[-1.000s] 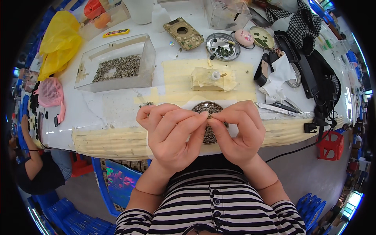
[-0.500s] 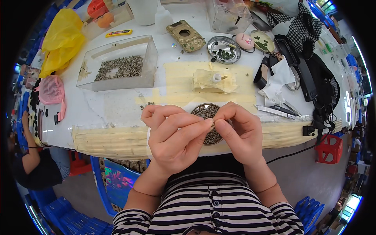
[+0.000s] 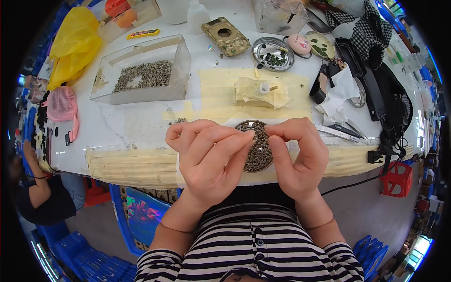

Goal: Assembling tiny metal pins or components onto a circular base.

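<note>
A round metal dish (image 3: 257,169) full of small grey-brown pieces sits at the table's near edge. My left hand (image 3: 211,160) is above its left side, thumb and forefinger pinched together. Whatever is between those tips is too small to make out. On the dish's right side my right hand (image 3: 300,155) has thumb and forefinger curled close together over the pieces; I cannot make out what they hold. A short gap separates the two hands. Beyond the dish, a block wrapped in cream tape (image 3: 253,96) carries a small white cup with a thin stick.
Back left stands a clear box (image 3: 141,96) of similar pieces. A camouflage tank hull (image 3: 226,35), a metal dish of dark green parts (image 3: 273,54) and a pink round object (image 3: 299,44) lie behind. Tweezers (image 3: 338,131) lie right. A person (image 3: 40,188) sits far left.
My fingertips were touching over the dish. Now my right hand has drawn away to the right, leaving a gap and showing more of the dish. My left hand stays pinched, nearly in place.
</note>
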Demonstrator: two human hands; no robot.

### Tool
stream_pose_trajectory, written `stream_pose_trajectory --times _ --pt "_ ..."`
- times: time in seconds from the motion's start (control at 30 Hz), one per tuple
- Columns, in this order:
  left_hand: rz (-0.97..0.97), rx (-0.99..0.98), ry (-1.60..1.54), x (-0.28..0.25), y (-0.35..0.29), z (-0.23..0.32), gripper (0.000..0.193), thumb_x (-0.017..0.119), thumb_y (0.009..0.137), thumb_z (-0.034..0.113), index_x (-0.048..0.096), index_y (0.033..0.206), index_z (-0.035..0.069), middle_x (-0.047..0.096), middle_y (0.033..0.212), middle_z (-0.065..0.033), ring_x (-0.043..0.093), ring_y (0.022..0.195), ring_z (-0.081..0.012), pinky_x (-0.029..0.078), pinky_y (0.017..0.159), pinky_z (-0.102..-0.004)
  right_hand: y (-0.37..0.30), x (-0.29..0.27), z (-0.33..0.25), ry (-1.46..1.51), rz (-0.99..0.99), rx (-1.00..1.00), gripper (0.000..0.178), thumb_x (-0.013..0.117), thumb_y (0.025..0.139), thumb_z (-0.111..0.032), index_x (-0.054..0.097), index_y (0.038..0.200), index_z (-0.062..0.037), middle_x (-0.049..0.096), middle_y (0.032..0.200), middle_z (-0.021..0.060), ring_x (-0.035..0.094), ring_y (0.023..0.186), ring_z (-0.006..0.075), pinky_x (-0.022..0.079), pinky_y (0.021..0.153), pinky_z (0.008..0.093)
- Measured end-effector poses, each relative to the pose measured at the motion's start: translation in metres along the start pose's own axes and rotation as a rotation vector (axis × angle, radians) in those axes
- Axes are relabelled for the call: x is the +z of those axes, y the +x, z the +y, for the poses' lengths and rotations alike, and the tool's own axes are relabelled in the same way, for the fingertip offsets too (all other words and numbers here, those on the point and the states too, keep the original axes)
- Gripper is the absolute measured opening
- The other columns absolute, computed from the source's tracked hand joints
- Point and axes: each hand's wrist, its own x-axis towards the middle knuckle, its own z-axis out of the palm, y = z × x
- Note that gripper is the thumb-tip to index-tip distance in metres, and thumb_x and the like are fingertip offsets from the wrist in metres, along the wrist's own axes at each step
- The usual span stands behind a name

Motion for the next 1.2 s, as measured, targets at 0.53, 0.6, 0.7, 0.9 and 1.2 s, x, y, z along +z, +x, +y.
stream_pose_trajectory --times 0.53,0.6,0.7,0.9,1.2 --pt "0.017 -0.088 -0.030 0.003 0.001 -0.003 0.021 0.082 0.072 0.004 0.075 0.090 0.013 0.065 0.081 0.0033 0.057 0.080 -0.0159 0.031 0.082 -0.0328 0.056 -0.012 0.019 -0.471 0.050 -0.274 0.014 0.079 0.078 -0.008 0.073 0.091 -0.0066 0.063 0.080 0.0045 0.057 0.076 0.0238 0.046 0.067 0.0347" --pt "0.017 -0.089 -0.032 0.003 0.001 -0.003 0.021 0.082 0.072 0.004 0.075 0.090 0.013 0.065 0.081 0.0033 0.057 0.080 -0.0159 0.031 0.082 -0.0327 0.056 -0.011 0.022 -0.459 0.041 -0.287 0.014 0.080 0.077 -0.009 0.073 0.090 -0.0068 0.063 0.080 0.0044 0.057 0.076 0.0238 0.045 0.067 0.0347" --pt "0.023 -0.091 -0.036 0.003 0.001 -0.003 0.021 0.082 0.072 0.004 0.075 0.090 0.013 0.065 0.081 0.0034 0.058 0.079 -0.0158 0.031 0.082 -0.0326 0.055 -0.011 0.024 -0.455 0.045 -0.305 0.013 0.080 0.077 -0.008 0.072 0.088 -0.0067 0.063 0.080 0.0043 0.057 0.075 0.0239 0.045 0.065 0.0346" --pt "0.027 -0.091 -0.027 0.003 0.001 -0.003 0.021 0.082 0.072 0.004 0.075 0.090 0.013 0.065 0.081 0.0035 0.058 0.080 -0.0157 0.032 0.083 -0.0327 0.050 -0.014 0.019 -0.425 0.152 -0.335 0.011 0.078 0.079 -0.003 0.068 0.084 -0.0044 0.063 0.079 0.0048 0.055 0.072 0.0234 0.044 0.064 0.0327" --pt "0.013 -0.087 -0.005 0.004 -0.001 -0.003 0.024 0.083 0.071 0.004 0.076 0.092 0.013 0.065 0.082 0.0037 0.058 0.081 -0.0157 0.032 0.084 -0.0327 0.021 -0.003 0.012 0.165 0.127 0.035 0.008 0.068 0.093 -0.005 0.063 0.089 0.0009 0.063 0.084 0.0068 0.057 0.075 0.0159 0.046 0.070 0.0265"
